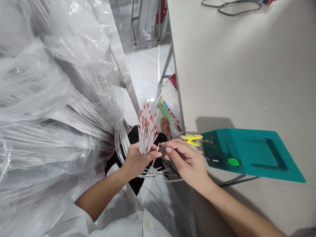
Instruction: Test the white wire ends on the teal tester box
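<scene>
My left hand (139, 159) is closed round a bundle of thin white cables (146, 136), whose reddish, copper-coloured ends point up and away from me. One single cable (157, 150) stands apart from the bundle at my left thumb, its reddish tip leaning to the right. Close to that tip, the thumb and forefinger of my right hand (186, 158) are pinched together. What lies between them is too small to make out. The lower part of the bundle is hidden behind my left hand, and loose white strands run across my lap.
Cable bundles in clear plastic (84, 138) fill the left side. On the table (242, 75) at right lies a teal device (247, 148) with a green button and a yellow clip (191, 139). A black cord (234, 8) lies at the back; a printed bag (169, 110) is on the floor.
</scene>
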`<state>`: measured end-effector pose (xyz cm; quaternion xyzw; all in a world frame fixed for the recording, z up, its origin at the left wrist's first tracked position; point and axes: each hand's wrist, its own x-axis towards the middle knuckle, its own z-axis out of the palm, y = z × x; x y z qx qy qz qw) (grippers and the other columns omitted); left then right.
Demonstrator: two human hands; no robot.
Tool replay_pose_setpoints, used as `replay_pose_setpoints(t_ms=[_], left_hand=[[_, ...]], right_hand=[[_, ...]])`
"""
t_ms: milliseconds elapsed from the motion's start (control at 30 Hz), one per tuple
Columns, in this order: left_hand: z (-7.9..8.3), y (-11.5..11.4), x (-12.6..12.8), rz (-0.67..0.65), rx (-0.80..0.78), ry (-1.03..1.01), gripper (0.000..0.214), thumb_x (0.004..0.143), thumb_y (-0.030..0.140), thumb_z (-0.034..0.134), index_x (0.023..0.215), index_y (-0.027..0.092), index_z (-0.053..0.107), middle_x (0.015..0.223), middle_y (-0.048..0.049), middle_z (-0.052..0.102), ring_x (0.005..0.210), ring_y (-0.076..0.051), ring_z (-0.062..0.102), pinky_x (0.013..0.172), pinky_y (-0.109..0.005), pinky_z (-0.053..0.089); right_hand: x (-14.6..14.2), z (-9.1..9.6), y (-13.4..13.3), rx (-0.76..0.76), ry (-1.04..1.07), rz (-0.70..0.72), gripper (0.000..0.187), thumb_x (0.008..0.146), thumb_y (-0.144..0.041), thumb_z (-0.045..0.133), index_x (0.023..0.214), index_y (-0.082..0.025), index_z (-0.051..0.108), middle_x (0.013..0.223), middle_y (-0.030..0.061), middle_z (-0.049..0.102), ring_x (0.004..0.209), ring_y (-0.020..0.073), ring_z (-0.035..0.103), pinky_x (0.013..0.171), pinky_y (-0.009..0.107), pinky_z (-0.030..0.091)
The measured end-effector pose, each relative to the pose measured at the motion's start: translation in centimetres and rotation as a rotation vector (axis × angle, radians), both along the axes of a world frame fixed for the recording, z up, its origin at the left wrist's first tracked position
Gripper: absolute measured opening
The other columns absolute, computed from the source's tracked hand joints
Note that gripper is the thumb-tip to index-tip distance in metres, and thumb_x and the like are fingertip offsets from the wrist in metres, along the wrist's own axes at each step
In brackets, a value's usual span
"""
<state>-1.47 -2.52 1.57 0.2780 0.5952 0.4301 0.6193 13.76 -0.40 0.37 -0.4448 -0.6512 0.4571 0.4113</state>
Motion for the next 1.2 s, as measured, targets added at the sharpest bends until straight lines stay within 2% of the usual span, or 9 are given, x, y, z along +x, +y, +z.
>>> replay_pose_setpoints(t_ms=[100,267,367,500,600,733,933,1100,1200], left_hand=[[0.3,0.1,0.3,-0.004,-0.02,-0.024,0.02,0.052,0.023,0.078,0.06,0.013,0.063,0.043,0.0068,0.046,0.046,-0.007,0.044,0.047,-0.021,0.036],[0.6,0.2,0.4,-0.058,0.035,0.005,0.019,0.053,0.025,0.077,0.054,0.012,0.063,0.047,0.0031,0.053,0.048,-0.008,0.046,0.049,-0.022,0.038],[0.3,0.2,0.3,-0.127,0.092,0.029,0.02,0.058,0.029,0.075,0.058,0.012,0.065,0.055,0.0005,0.058,0.053,-0.009,0.049,0.053,-0.022,0.04],[-0.4,0.1,0.1,-0.164,0.095,0.02,0.029,0.061,0.038,0.073,0.058,0.012,0.062,0.047,0.003,0.049,0.046,-0.006,0.041,0.045,-0.021,0.033],[-1.0,0.1,-0.2,-0.206,0.118,0.034,0.031,0.066,0.041,0.069,0.059,0.012,0.062,0.043,0.0047,0.042,0.042,-0.005,0.034,0.041,-0.02,0.025],[-1.5,0.0,-0.6,-0.221,0.118,0.054,0.03,0.071,0.041,0.066,0.063,0.012,0.063,0.045,0.0033,0.046,0.041,-0.005,0.034,0.041,-0.021,0.024],[-1.8,0.3,-0.8,-0.221,0.076,0.036,0.031,0.068,0.042,0.068,0.07,0.011,0.065,0.055,-0.0011,0.059,0.04,-0.005,0.036,0.04,-0.021,0.027],[-1.8,0.4,-0.7,-0.221,0.079,0.023,0.028,0.069,0.04,0.067,0.07,0.012,0.065,0.055,-0.0002,0.059,0.04,-0.004,0.037,0.04,-0.02,0.027],[-1.7,0.4,-0.5,-0.239,0.089,0.037,0.028,0.069,0.039,0.068,0.066,0.011,0.065,0.052,0.0007,0.055,0.041,-0.004,0.035,0.04,-0.02,0.025]], right_hand=[[-0.1,-0.1,0.0,-0.042,0.05,0.057,0.015,0.085,-0.026,0.052,0.086,-0.019,0.066,0.08,0.0055,0.059,0.062,0.0112,0.057,0.052,0.024,0.05],[-0.1,-0.3,-0.1,0.052,0.002,0.052,0.009,0.08,-0.023,0.058,0.082,-0.019,0.066,0.076,0.0054,0.061,0.066,0.0135,0.058,0.057,0.027,0.049],[-0.1,-0.3,-0.1,0.075,-0.031,0.012,0.009,0.08,-0.022,0.058,0.075,-0.02,0.065,0.07,0.0038,0.06,0.063,0.0129,0.056,0.056,0.026,0.048],[-0.2,0.0,0.2,0.071,0.001,0.022,0.012,0.082,-0.021,0.055,0.073,-0.019,0.063,0.067,0.0025,0.059,0.061,0.0122,0.055,0.055,0.026,0.046],[-0.2,0.1,0.3,0.126,-0.003,0.043,0.012,0.083,-0.018,0.053,0.075,-0.019,0.063,0.069,0.0025,0.059,0.063,0.012,0.056,0.058,0.026,0.047],[-0.1,-0.1,0.4,0.206,-0.04,0.037,0.011,0.082,-0.014,0.053,0.078,-0.019,0.062,0.071,0.0032,0.059,0.065,0.0122,0.056,0.058,0.026,0.047],[0.1,-0.6,0.6,0.152,-0.034,-0.005,0.01,0.082,-0.018,0.054,0.077,-0.02,0.063,0.07,0.0023,0.059,0.065,0.0124,0.056,0.059,0.027,0.047],[0.1,-0.7,0.6,0.04,0.029,0.025,0.012,0.083,-0.024,0.054,0.086,-0.02,0.065,0.078,0.0046,0.061,0.07,0.0138,0.059,0.062,0.028,0.049],[0.0,-0.6,0.5,-0.016,0.081,0.018,0.01,0.081,-0.026,0.057,0.08,-0.02,0.065,0.074,0.0041,0.059,0.063,0.0127,0.058,0.055,0.026,0.048]])
